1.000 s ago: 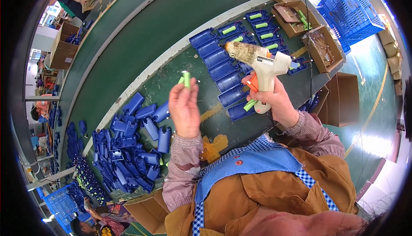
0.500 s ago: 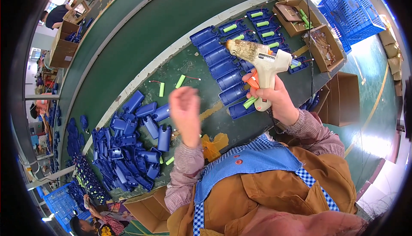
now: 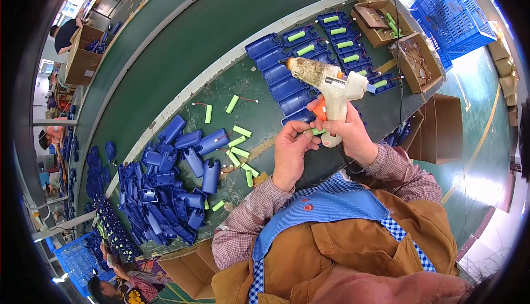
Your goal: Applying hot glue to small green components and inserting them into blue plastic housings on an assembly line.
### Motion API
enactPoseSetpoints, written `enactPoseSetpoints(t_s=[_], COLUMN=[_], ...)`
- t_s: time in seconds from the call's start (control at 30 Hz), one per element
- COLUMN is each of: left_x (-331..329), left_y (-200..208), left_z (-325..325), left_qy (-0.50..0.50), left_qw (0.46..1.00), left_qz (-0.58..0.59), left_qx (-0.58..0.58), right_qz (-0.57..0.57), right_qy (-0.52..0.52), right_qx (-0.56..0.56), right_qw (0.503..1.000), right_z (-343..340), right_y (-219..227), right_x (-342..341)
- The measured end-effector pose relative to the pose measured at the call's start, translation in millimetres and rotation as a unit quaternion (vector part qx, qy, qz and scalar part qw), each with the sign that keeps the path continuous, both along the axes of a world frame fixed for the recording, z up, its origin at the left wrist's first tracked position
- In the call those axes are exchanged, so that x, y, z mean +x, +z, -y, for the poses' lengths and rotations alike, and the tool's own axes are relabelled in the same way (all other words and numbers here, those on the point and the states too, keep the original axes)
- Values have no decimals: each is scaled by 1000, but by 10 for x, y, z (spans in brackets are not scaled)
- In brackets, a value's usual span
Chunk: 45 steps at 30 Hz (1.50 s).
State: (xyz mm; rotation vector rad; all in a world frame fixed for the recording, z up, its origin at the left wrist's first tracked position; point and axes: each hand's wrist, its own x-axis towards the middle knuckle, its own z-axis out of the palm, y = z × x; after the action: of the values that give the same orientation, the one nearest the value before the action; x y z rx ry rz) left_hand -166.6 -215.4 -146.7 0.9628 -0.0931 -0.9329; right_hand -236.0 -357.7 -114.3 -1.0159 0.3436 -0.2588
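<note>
My right hand [image 3: 358, 137] grips the handle of a cream hot glue gun [image 3: 338, 91] with an orange trigger; its stained nozzle points up and left. Below the trigger, my left hand [image 3: 292, 152] closes its fingers on a green battery [image 3: 317, 131], which is partly hidden by fingers. The right fingertips are close to that battery; whether they also touch it I cannot tell. Beyond the hands lie rows of blue plastic shells [image 3: 292, 86]. Several shells on the right hold green batteries [image 3: 350, 59] with thin wires. Loose green batteries [image 3: 240, 152] lie left of my left hand.
A heap of blue shells [image 3: 165, 193] covers the table's left part. Cardboard boxes with batteries [image 3: 381, 25] and wires [image 3: 417, 64] stand at the far right, near blue crates [image 3: 450, 17]. A raised pale edge [image 3: 193, 86] borders the table's far side. Other people are at left.
My left hand has moved right from over the loose batteries to the battery beside my right hand and closed on it. The glue gun has shifted slightly down and left.
</note>
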Motion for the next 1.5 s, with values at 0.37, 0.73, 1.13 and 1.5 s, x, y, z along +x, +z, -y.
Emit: enactPoseSetpoints(t_s=[0.37,0.73,1.13,1.5], left_x=[69,44,22,101], left_y=[-47,-99,-261,-10], left_z=[-23,4,-89,-57], left_qy=[28,9,-193,-282], left_qw=[997,990,980,955], left_qz=[21,93,38,70], left_qx=[65,108,11,65], right_qz=[-4,-31,30,-53], right_qy=[13,78,-5,21], right_qx=[-41,-4,-44,-63], right_qw=[999,996,999,996], right_z=[85,120,306,502], right_y=[64,139,213,310], right_x=[-37,-74,-244,-365])
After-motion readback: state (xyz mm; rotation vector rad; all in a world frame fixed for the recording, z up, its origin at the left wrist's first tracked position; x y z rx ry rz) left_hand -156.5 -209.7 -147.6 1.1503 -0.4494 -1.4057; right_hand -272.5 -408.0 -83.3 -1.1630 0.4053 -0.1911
